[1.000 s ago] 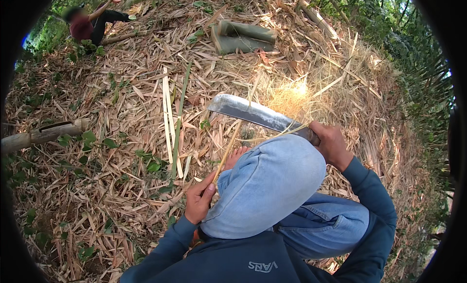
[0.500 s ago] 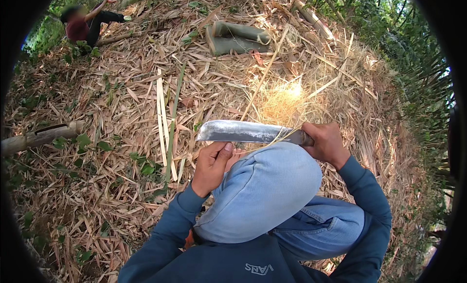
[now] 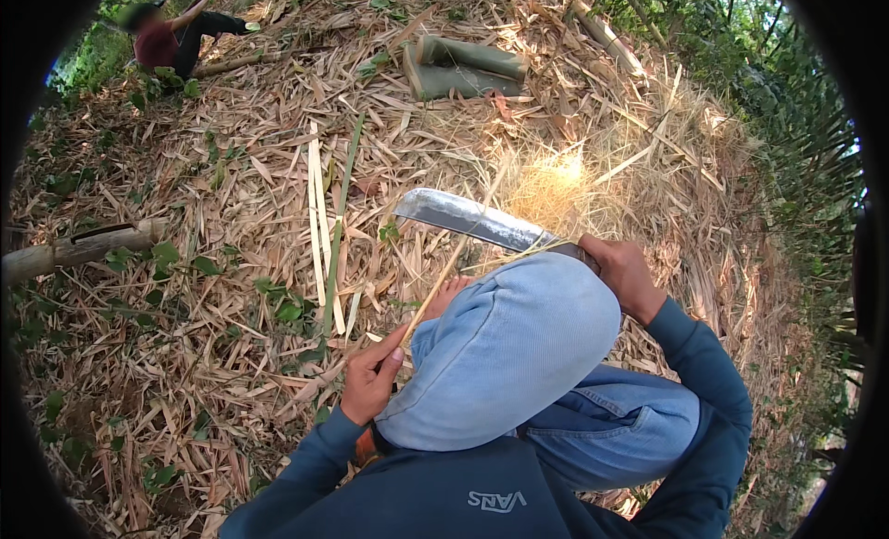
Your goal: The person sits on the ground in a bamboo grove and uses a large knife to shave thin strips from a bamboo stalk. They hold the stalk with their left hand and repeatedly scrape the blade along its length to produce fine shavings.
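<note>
My right hand (image 3: 623, 275) grips the handle of a broad steel machete (image 3: 468, 219) whose blade points left above my raised knee in blue jeans (image 3: 505, 349). My left hand (image 3: 372, 380) pinches the near end of a thin pale bamboo strip (image 3: 443, 282). The strip runs up and to the right, under the blade. Several split bamboo slats (image 3: 319, 219) lie side by side on the ground to the left of the blade.
Dry bamboo leaves and shavings cover the ground. A thick bamboo pole (image 3: 79, 250) lies at the left edge. Green bamboo sections (image 3: 463, 67) rest at the top. Another person in red (image 3: 171, 34) crouches far upper left. Green foliage lines the right side.
My left hand has dropped from beside the blade to lower left, drawing the strip with it. The machete blade tipped up slightly and shifted a little right.
</note>
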Tool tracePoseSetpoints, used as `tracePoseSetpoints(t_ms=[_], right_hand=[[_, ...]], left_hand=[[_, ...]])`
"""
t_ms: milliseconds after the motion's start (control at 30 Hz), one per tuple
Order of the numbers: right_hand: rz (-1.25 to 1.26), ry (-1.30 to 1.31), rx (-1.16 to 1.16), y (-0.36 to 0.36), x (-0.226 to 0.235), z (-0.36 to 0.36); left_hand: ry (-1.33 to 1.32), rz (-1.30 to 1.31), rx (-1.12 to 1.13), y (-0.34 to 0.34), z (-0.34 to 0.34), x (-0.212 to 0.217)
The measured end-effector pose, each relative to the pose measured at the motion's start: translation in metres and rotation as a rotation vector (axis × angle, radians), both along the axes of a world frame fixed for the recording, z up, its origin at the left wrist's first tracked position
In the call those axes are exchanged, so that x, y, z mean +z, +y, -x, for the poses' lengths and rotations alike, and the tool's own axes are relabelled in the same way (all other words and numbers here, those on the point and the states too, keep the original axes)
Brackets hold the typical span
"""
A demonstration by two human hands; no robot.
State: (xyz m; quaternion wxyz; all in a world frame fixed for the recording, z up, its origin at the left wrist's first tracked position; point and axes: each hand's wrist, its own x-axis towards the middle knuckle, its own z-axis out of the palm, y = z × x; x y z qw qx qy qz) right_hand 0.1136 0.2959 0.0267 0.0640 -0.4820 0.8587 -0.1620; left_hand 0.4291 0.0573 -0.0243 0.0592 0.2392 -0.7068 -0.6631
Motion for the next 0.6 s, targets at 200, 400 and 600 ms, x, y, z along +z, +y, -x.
tracePoseSetpoints(t_ms=[200,400,600], right_hand=[[-0.026,0.145,0.027,-0.002,0.014,0.006],[0.032,0.142,-0.053,0.014,-0.004,0.014],[-0.031,0.123,-0.042,0.007,-0.004,0.019]], left_hand=[[0.113,-0.002,-0.056,0.001,0.055,0.017],[-0.013,0.01,-0.095,-0.012,-0.01,-0.009],[0.007,0.02,-0.074,-0.014,0.018,-0.007]])
